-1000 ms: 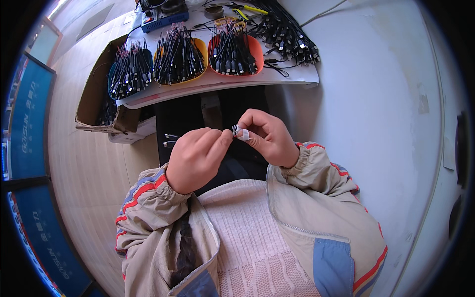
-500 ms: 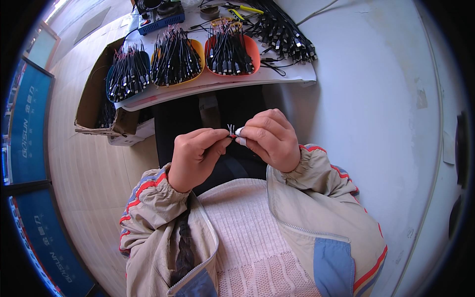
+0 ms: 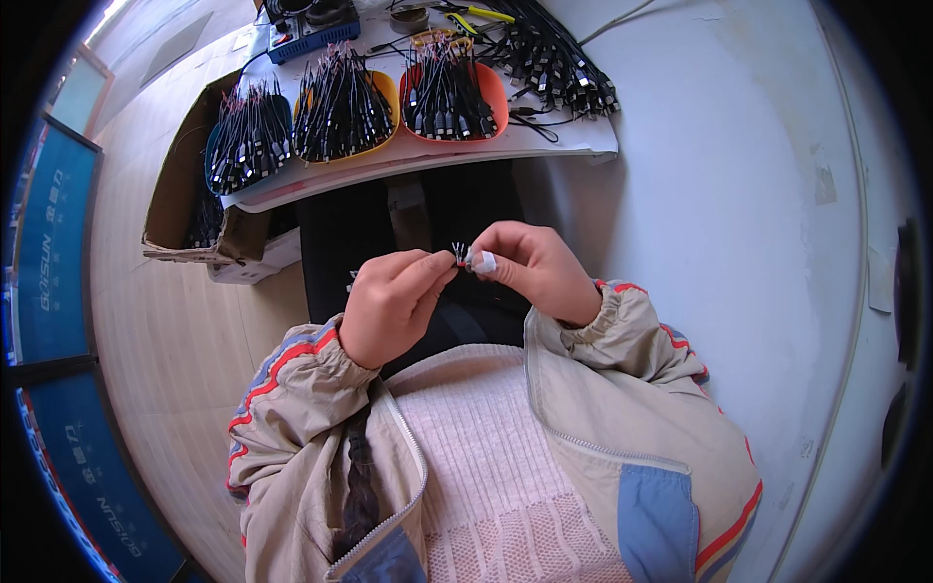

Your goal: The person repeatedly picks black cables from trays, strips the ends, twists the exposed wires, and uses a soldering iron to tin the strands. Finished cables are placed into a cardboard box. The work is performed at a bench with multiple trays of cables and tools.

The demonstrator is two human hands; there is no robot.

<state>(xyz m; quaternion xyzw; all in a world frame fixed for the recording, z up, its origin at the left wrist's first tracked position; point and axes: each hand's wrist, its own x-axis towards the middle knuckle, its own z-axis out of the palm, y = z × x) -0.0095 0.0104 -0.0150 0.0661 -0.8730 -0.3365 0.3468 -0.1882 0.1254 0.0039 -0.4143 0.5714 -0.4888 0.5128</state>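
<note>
Over my lap, both hands meet at a small bundle of thin wires (image 3: 459,255) with pale tips standing up and a bit of red below them. My left hand (image 3: 394,303) pinches the bundle between thumb and forefinger. From the other side, my right hand (image 3: 544,272) presses thumb and forefinger together against the wires. White tape (image 3: 485,262) is wrapped around its thumb. The fingertips hide most of the bundle, so I cannot make out exactly which strands each hand grips.
Ahead is a white table (image 3: 428,167) with a blue bin (image 3: 212,160), a yellow bin (image 3: 389,97) and an orange bin (image 3: 498,102), all full of black cables. More cables (image 3: 554,68) lie at right, near yellow-handled pliers (image 3: 491,15). A cardboard box (image 3: 180,185) stands left, a blue device (image 3: 316,41) behind.
My right hand has rolled over, bringing its taped thumb into view on the near side of the wires. The left hand has stayed nearly in place, still pinching.
</note>
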